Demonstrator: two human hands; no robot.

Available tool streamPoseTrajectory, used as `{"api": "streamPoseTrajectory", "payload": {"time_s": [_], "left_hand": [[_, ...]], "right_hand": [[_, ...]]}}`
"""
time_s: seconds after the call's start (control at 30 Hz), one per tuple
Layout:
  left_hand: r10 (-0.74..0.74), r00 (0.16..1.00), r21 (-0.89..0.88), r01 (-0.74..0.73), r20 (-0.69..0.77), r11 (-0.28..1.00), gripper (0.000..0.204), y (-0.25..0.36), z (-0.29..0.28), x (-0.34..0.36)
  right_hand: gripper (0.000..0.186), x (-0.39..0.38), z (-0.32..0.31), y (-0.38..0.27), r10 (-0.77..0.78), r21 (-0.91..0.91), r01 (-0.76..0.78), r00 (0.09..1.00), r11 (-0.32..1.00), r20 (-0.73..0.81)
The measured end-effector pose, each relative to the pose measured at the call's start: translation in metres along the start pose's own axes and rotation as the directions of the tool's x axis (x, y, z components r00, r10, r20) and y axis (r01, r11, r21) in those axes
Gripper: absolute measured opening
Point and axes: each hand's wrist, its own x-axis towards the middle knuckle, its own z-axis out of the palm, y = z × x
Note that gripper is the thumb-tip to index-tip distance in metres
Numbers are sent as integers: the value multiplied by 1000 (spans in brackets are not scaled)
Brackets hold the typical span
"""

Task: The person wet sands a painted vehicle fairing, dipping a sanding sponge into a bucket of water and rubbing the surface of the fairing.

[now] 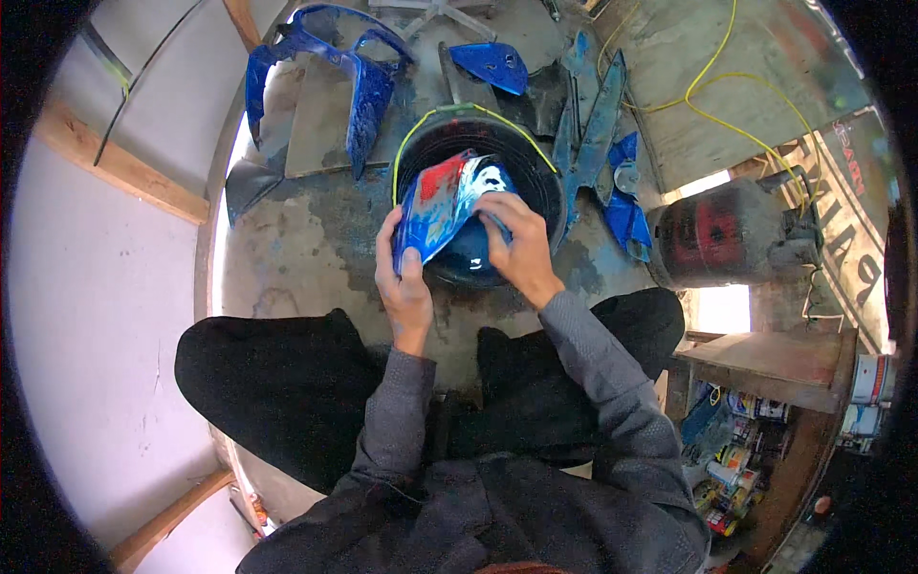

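Observation:
My left hand (pixel 404 287) grips the lower left edge of a painted body panel (pixel 432 209), with the thumb on its face. The panel is blue with a red patch, a white and dark patch and worn, greyish areas. It is held tilted over a round black bucket (pixel 548 196) on the floor between my knees. Dark liquid with a bright reflection shows low in the bucket. Against the panel's right side, my right hand (pixel 519 247) presses with curled fingers; whatever lies under its fingertips is hidden.
Blue fairing parts (pixel 368 110) lie beyond the bucket, with a smaller blue panel (pixel 490 67) nearby. Long scuffed panels (pixel 595 120) stretch along the right. A dark tank-like machine (pixel 708 232) stands farther right, near a yellow hose (pixel 690 96). A wooden shelf (pixel 765 359) holds several cans.

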Motion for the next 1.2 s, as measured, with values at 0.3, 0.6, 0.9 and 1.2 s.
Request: {"api": "streamPoseTrajectory", "payload": {"time_s": [0.3,0.6,0.9,1.2], "left_hand": [[0,1000,45,-1,8,999,70,6,-1,0],[20,1000,37,-20,-2,999,69,1,-3,0],[23,1000,49,-23,7,999,67,5,-4,-1],[13,999,-64,-11,32,998,69,-3,-9,0]], "right_hand": [[32,4,1,-4,-11,33,10,1000,999,21],[25,2,0,-27,-86,90,84,996,992,23],[26,-4,0,-36,-132,175,115,987,978,91],[31,-2,1,-44,-182,164,168,981,972,73]]}}
